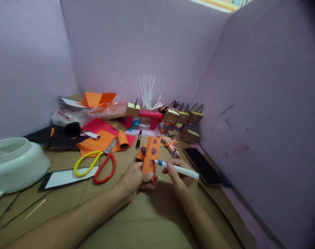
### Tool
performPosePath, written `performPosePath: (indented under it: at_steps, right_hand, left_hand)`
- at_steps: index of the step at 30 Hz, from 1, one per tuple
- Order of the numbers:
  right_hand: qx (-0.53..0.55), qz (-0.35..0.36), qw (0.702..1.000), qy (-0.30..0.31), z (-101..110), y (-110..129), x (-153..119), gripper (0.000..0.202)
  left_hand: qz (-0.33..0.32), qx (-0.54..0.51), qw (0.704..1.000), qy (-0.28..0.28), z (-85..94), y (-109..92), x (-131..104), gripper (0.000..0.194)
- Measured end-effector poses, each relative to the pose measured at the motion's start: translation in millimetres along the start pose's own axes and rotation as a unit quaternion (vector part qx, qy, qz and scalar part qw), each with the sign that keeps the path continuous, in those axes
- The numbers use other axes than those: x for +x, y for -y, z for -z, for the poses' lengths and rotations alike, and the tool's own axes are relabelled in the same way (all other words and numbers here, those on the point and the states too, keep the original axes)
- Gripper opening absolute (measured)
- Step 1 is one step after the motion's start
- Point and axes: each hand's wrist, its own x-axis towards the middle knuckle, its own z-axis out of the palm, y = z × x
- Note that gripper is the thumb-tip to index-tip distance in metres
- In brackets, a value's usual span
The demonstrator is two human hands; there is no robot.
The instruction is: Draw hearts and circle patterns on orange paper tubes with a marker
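Observation:
My left hand (140, 178) grips the lower end of an orange paper strip (152, 152), thumb on its face. Dark purple spots run in a column down the strip, with drawn outlines along its left side. Between the fingers of my right hand (182, 180) is a white marker (183, 171) with a blue band. Its tip meets the strip at a lower spot, or lies very close to it. Partly hidden behind the strip is a spotted orange paper roll (141, 153).
Scissors (109, 155) with yellow and red handles lie left, near another orange roll (123, 140). A phone (204, 166) lies right. A black pen (138, 139) and several cardboard animal heads (172, 116) are farther back. A white pot (19, 166) stands at far left.

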Motion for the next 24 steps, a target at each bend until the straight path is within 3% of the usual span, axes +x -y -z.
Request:
performPosePath:
  at_steps: [16,24]
  right_hand:
    - [0.003,0.013,0.999,0.032,-2.2,4.3,-0.4,0.019]
    - [0.099,-0.045,0.993,-0.048,-1.7,5.3,-0.7,0.02]
  left_hand:
    - [-0.01,0.012,1.0,0.008,0.3,3.7,1.9,0.017]
    - [0.001,-0.014,1.0,0.025,3.9,2.3,5.0,0.01]
